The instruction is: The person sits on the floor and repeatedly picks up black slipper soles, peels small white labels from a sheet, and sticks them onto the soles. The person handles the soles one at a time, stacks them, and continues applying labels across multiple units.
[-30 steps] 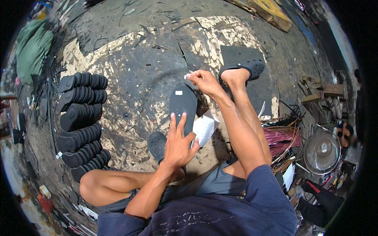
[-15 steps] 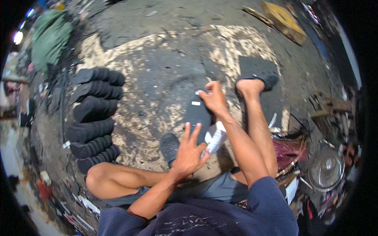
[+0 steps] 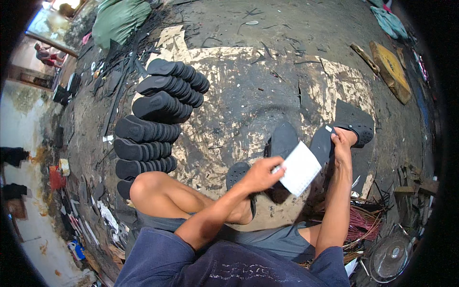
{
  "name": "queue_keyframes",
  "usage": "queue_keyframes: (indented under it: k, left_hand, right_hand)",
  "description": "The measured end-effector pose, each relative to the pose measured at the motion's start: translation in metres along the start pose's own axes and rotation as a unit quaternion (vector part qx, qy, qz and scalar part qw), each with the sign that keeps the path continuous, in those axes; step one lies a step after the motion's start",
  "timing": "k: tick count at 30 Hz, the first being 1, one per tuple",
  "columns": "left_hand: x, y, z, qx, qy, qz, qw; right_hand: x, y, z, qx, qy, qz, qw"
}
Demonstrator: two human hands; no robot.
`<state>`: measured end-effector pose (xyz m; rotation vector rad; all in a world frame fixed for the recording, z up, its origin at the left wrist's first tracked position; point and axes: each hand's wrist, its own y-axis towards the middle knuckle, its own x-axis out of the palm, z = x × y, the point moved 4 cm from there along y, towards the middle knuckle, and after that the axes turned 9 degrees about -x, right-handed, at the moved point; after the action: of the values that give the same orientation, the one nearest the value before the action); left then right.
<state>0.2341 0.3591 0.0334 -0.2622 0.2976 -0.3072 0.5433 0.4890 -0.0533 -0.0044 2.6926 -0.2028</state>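
My left hand [image 3: 260, 174] holds a white sheet [image 3: 300, 168] by its edge, lifted above a dark sole-shaped piece [image 3: 283, 139] lying on the worn board [image 3: 239, 95]. My right hand [image 3: 342, 142] grips the top of a second black sole [image 3: 320, 146] just to the right; a small white bit [image 3: 329, 128] shows at its fingertips. My foot in a black clog [image 3: 359, 133] rests on a black rubber sheet [image 3: 348, 112] beside that hand. My bent left knee [image 3: 148, 189] lies below the board.
Several overlapping rows of black soles [image 3: 158, 115] cover the left of the board. A green sack [image 3: 119, 19] sits at the top left, a wooden box [image 3: 389, 67] at the top right. Pink strips [image 3: 363, 222] and a fan [image 3: 389, 256] lie at the lower right.
My left hand, earlier pressed flat on a black sole, now holds the white sheet off the floor. My right hand has shifted to the sole near my foot.
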Motion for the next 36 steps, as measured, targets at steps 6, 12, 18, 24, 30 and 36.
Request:
queue_keyframes:
  k: [6, 12, 18, 24, 30, 36]
  left_hand:
    - [-0.021, 0.016, -0.036, -0.212, -0.384, 0.100, 0.893]
    - [-0.006, 0.020, -0.026, -0.172, -0.511, 0.097, 0.836]
    - [0.002, 0.010, -0.003, -0.090, -0.523, 0.072, 0.845]
    - [-0.002, 0.007, 0.001, -0.038, -0.372, 0.104, 0.922]
    - [0.000, 0.008, 0.002, -0.012, -0.329, 0.144, 0.933]
    - [-0.004, 0.014, -0.006, -0.068, -0.431, 0.134, 0.890]
  right_hand:
    - [0.013, -0.001, 0.008, -0.102, -0.267, -0.063, 0.956]
    - [0.066, -0.068, -0.151, -0.150, 0.016, -0.025, 0.988]
    - [0.090, -0.120, -0.176, -0.136, 0.010, 0.018, 0.990]
    - [0.092, -0.128, -0.184, -0.133, -0.059, 0.009, 0.989]
    - [0.094, -0.130, -0.187, -0.121, -0.068, 0.031, 0.990]
    - [0.088, -0.123, -0.182, -0.137, 0.028, 0.045, 0.989]
